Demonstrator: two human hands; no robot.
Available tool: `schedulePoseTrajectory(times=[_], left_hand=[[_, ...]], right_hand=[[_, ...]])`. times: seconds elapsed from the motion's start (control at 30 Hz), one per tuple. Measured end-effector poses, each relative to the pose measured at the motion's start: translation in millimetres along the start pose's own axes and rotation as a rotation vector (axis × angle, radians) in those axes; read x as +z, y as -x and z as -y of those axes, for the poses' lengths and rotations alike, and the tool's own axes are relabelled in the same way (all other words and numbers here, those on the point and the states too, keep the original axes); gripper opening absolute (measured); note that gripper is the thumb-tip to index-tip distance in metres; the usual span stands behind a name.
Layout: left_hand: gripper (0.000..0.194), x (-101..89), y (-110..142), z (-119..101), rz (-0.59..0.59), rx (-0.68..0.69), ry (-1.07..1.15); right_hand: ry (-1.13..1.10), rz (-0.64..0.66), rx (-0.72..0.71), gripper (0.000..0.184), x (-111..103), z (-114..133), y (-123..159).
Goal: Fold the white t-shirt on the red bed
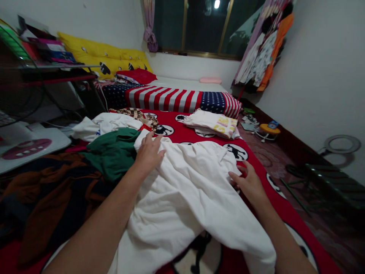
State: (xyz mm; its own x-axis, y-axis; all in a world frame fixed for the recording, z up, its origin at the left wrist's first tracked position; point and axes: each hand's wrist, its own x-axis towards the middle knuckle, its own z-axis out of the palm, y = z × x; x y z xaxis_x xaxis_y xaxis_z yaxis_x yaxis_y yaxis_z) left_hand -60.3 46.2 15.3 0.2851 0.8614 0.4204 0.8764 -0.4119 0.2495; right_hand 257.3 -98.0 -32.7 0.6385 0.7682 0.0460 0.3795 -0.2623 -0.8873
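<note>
A rumpled white long-sleeved garment (pixel 182 186) lies spread in front of me on the red blanket (pixel 256 160), one sleeve reaching toward the lower right. My left hand (pixel 149 152) rests on its upper left part, fingers stretched and apart. At the garment's right edge is my right hand (pixel 248 182), its thumb and fingers parted beside the cloth; some fingertips are hidden. Left of the garment lies a green piece of clothing (pixel 116 150), with a brown and dark blue garment (pixel 57 194) nearer to me.
Folded light clothes (pixel 212 122) lie farther off on the blanket. Another white garment (pixel 105 123) is heaped at the left. Beyond stands a bed with a striped cover (pixel 165 99). A small orange stool (pixel 268 129) and a dark green rack (pixel 333 182) are on the right-hand floor.
</note>
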Motion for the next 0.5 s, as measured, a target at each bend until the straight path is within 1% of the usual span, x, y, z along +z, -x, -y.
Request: schedulePoseTrajectory(times=[0.03, 0.07, 0.1, 0.13, 0.17, 0.2, 0.23, 0.27, 0.33, 0.37, 0.4, 0.43, 0.47, 0.5], left_hand=[[0.063, 2.9, 0.8, 1.3, 0.037, -0.029, -0.025], [0.067, 4.5, 1.4, 2.7, 0.104, -0.055, -0.037], [0.068, 4.5, 1.4, 4.4, 0.179, -0.078, -0.039], [0.066, 2.7, 0.8, 6.7, 0.248, -0.092, -0.03], [0.061, -1.2, -0.3, 9.4, 0.305, -0.092, -0.007], [0.055, -7.5, -1.7, 12.8, 0.349, -0.078, 0.034], [0.048, -16.0, -3.0, 16.5, 0.391, -0.051, 0.1], [0.043, -26.4, -4.0, 20.3, 0.443, -0.016, 0.194], [0.041, -50.0, -3.9, 27.1, 0.595, 0.049, 0.439], [0.044, -61.4, -2.8, 29.5, 0.674, 0.063, 0.556], [0.048, -71.0, -1.3, 31.1, 0.735, 0.06, 0.653], [0.053, -78.0, 0.3, 31.9, 0.769, 0.036, 0.723], [0.058, -82.0, 1.7, 32.1, 0.775, -0.013, 0.765], [0.065, -82.9, 2.7, 31.8, 0.767, -0.073, 0.781]], right_hand=[[0.072, 0.014, -0.055, 0.093, 3.0, 1.5, 2.8], [0.128, 0.035, -0.115, 0.089, 5.3, 4.7, 6.5], [0.153, 0.069, -0.168, 0.08, 6.7, 9.1, 10.5], [0.136, 0.107, -0.199, 0.067, 6.9, 14.4, 14.4], [0.065, 0.125, -0.205, 0.053, 5.4, 20.0, 17.7], [-0.063, 0.104, -0.197, 0.04, 1.9, 25.3, 20.1], [-0.238, 0.036, -0.189, 0.03, -3.9, 29.9, 21.2], [-0.44, -0.078, -0.19, 0.023, -11.8, 33.4, 21.0], [-0.789, -0.32, -0.188, 0.021, -31.9, 36.2, 16.9], [-0.896, -0.377, -0.167, 0.019, -42.4, 35.4, 13.5], [-0.934, -0.361, -0.112, 0.016, -51.7, 33.3, 9.7], [-0.897, -0.283, -0.03, 0.017, -58.9, 30.3, 5.9], [-0.793, -0.176, 0.055, 0.023, -63.3, 26.7, 2.4], [-0.634, -0.071, 0.093, 0.031, -64.7, 22.9, -0.5]])
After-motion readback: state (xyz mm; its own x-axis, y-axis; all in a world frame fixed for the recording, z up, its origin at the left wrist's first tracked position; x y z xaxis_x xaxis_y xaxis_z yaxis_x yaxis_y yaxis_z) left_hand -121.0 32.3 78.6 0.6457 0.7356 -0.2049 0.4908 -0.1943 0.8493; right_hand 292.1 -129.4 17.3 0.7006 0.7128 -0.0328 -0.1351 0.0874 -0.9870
